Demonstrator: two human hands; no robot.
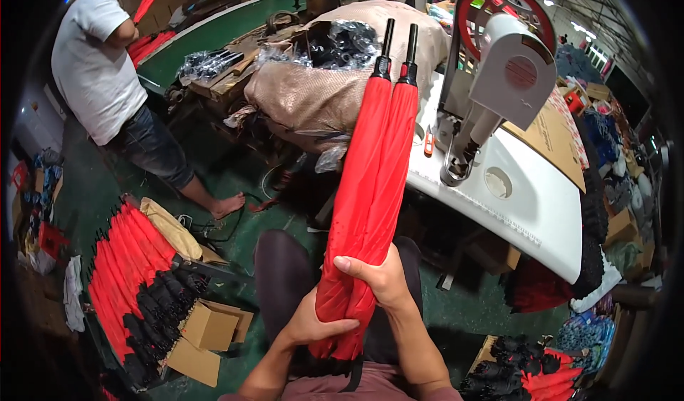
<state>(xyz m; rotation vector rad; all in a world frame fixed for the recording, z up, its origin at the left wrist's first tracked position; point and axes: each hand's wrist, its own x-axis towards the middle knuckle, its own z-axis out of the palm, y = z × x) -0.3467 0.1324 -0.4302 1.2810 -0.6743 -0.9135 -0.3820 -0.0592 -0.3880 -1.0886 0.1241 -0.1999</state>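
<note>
Two folded red umbrellas (362,180) lie side by side in front of me, tilted slightly right, with their black collars and bare black shafts at the far end. My left hand (318,321) is wrapped round their lower left side, thumb across the red cloth. Higher up on the right, my right hand (382,278) grips the same pair, its thumb lying over the front. The fingers behind the cloth are hidden. A black strap (353,377) hangs from the near end above my lap.
A white sewing machine (509,66) stands on a white worktable (541,216) at right, with an orange-handled tool (429,141). Bundled red umbrellas (132,265) and an open carton (206,330) are at left. Beyond, a sack (313,105) holds black parts; a person (100,66) stands far left.
</note>
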